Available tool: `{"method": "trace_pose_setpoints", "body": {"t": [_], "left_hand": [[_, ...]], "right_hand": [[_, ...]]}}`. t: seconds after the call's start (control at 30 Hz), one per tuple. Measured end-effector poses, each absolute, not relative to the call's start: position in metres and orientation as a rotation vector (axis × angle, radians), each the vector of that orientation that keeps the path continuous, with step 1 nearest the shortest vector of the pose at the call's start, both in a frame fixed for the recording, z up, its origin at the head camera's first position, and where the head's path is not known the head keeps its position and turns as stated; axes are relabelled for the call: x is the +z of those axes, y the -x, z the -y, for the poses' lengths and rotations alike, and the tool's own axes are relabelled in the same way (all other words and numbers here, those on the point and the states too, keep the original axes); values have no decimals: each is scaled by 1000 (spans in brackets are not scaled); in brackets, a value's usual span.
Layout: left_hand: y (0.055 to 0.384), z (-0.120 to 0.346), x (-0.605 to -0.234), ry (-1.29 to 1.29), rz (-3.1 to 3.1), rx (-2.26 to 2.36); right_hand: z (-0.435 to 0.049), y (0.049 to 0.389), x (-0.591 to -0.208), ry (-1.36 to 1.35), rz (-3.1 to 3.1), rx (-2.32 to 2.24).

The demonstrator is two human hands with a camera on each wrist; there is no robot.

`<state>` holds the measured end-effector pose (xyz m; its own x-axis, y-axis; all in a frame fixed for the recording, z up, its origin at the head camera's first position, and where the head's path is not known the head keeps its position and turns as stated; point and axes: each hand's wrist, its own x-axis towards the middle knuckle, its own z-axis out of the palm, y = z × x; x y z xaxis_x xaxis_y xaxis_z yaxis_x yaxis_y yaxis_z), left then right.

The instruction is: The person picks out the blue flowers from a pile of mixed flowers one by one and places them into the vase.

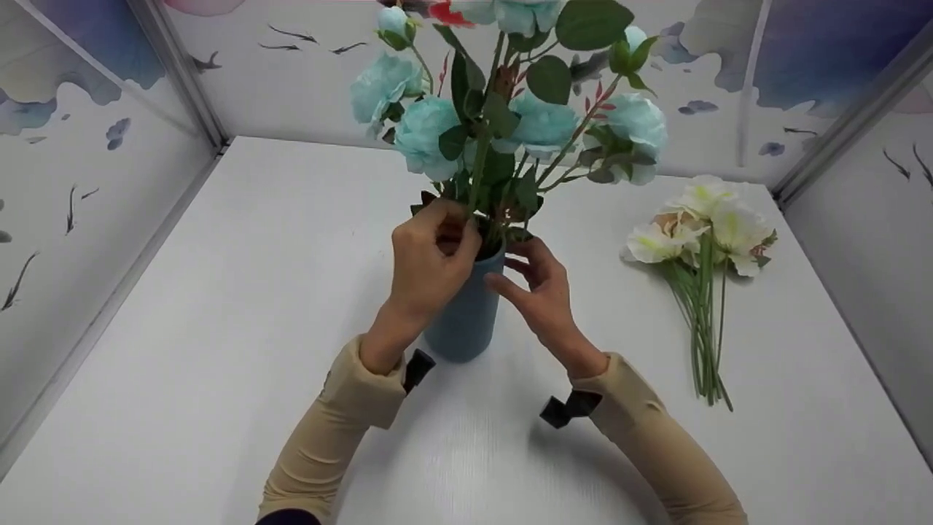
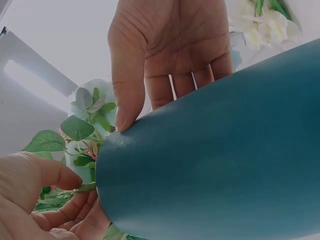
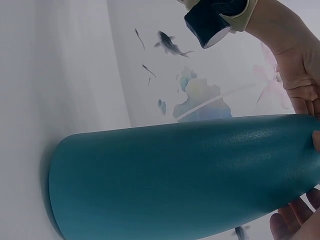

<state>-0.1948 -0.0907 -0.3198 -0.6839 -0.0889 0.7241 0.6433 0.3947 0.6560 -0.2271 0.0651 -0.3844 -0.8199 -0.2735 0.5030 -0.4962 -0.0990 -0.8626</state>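
A blue vase point(image 1: 466, 321) stands upright in the middle of the table, holding artificial light-blue flowers point(image 1: 430, 138) with green leaves. At the vase's mouth, my left hand point(image 1: 430, 255) pinches a green flower stem point(image 2: 86, 187) between thumb and fingers. My right hand point(image 1: 543, 292) holds the vase near its rim from the right, the thumb on the near side and the fingers round the far side. In the right wrist view the vase wall point(image 3: 175, 180) fills much of the picture. Leaves and hands hide the lower stems.
To the right, a bunch of white artificial flowers point(image 1: 729, 226) lies on the white table point(image 1: 219, 328), its green stems pointing toward me. Printed panels point(image 1: 306, 87) enclose the table at the back and both sides.
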Motion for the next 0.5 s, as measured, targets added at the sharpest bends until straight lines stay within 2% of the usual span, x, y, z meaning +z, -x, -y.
{"method": "trace_pose_setpoints", "body": {"t": [0.5], "left_hand": [[196,86,-323,523,1857,-1230]], "right_hand": [[-65,227,-385,-866,2000,2017]]}}
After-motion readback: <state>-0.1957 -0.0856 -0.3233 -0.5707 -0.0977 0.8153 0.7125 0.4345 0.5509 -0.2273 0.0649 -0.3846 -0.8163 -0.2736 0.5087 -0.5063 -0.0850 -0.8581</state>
